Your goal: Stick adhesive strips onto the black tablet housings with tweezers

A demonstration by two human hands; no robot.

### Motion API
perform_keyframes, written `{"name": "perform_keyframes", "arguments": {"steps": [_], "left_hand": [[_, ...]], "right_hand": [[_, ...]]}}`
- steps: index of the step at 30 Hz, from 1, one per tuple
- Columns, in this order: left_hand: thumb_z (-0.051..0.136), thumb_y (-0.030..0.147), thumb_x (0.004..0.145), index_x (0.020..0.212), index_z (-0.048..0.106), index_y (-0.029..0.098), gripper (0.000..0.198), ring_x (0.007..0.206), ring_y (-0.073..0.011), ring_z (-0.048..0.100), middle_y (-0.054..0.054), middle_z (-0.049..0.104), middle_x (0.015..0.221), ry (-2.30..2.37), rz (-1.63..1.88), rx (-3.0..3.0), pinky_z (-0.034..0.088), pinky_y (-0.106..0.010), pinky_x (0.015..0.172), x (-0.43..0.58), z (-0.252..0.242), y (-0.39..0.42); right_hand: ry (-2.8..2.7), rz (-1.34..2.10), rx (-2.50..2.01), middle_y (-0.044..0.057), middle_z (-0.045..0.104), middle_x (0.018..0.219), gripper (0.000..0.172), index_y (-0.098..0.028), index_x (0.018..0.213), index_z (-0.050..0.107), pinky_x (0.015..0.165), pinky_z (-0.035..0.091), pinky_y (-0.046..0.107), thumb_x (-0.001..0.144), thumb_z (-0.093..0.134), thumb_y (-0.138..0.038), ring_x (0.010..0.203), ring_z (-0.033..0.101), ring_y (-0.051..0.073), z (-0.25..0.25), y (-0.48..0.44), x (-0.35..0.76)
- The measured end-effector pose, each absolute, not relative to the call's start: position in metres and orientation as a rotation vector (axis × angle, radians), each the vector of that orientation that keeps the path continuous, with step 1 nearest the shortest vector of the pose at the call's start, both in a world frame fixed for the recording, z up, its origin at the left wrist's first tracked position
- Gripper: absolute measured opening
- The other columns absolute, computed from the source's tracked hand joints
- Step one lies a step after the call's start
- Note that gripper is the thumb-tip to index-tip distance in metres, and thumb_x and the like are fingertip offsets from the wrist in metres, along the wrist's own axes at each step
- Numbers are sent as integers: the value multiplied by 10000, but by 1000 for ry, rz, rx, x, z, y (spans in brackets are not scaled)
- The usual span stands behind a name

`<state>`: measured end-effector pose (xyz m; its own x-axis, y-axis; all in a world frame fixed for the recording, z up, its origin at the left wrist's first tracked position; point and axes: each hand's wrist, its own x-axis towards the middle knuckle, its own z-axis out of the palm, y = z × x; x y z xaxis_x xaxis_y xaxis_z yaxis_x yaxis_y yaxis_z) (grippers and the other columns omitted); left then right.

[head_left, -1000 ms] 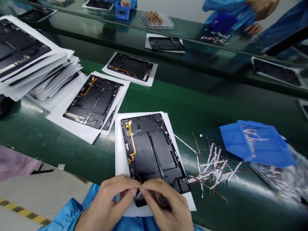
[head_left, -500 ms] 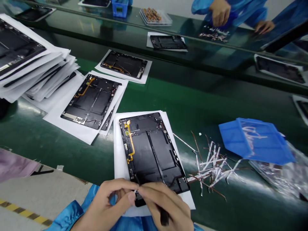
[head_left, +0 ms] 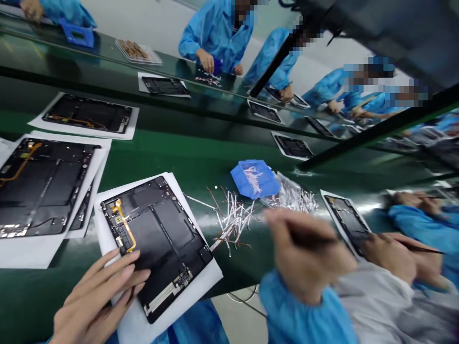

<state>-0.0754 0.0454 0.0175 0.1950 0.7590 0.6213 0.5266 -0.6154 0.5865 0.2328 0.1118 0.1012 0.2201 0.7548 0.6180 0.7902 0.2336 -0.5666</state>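
Head view: black panel (head_left: 158, 239) lies on white paper (head_left: 201, 284), left of the blue bin (head_left: 255, 179) and nearer.
Left hand (head_left: 100, 296): fingers loosely spread over the panel's edge, apparently steadying it.
Orange ribbon (head_left: 126, 227): any next touch probably calls for lightness here.
Right hand (head_left: 308, 253): nearer than the bin, blurred; I cannot tell its grip.

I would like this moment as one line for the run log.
left hand: over panel; right hand: blurred, hold unclear; panel: on white paper; loose strips: right of panel; blue bin: beyond strips
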Motion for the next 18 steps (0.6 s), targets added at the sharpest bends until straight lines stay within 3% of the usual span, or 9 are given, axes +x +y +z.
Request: {"name": "perform_keyframes", "arguments": {"steps": [2,4,7,10,14,16,18], "left_hand": [[702,16,800,1445,480,228,715,1057,-204,725,1,790,1006,1205,1435,2136,470,-401,1113,-73,18,45],[680,101,866,1454,472,223,636,1066,-217,722,-32,779,1064,1180,1413,2089,469,-414,1111,-73,16,41],[556,322,984,1488,424,214,532,1072,-255,719,-97,757,1129,1176,1377,2001,492,-444,1070,-75,8,33],[470,430,1007,1501,399,198,550,1092,-289,708,-127,746,1147,1152,1388,1994,458,-493,1078,-75,4,31],[404,562,989,1502,373,176,642,1254,-329,603,-142,738,1162,1184,1372,2128,275,-570,1166,-72,5,38],[375,620,973,1531,307,189,708,1328,-330,536,-137,733,1172,1193,1340,2155,172,-582,1194,-71,7,42],[334,644,971,1558,235,209,737,1354,-317,510,-131,718,1202,1190,1340,2099,112,-574,1207,-70,8,46]], "right_hand": [[-1334,-278,-1711,96,754,895,193,-196,859,746,697,561,359,860,663,-370,818,706,263,92,157,275],[-1375,-152,-1929,143,759,954,294,-148,914,751,797,544,392,904,568,-378,895,709,282,77,199,309],[-1423,-65,-2023,187,762,937,275,-111,942,764,818,524,435,850,622,-328,930,706,336,62,239,338],[-1454,-88,-2013,197,755,880,268,-97,948,768,821,507,476,846,630,-304,898,702,360,73,239,329],[-1602,-24,-1790,109,719,747,286,-167,861,758,729,542,414,879,637,-425,750,691,277,97,185,253],[-1943,291,-1397,71,728,933,171,-229,878,735,763,571,354,888,665,-384,877,697,232,101,149,206],[-2190,649,-1034,74,681,1127,184,-247,1097,696,788,596,323,921,642,-263,966,693,203,98,122,167]]}}
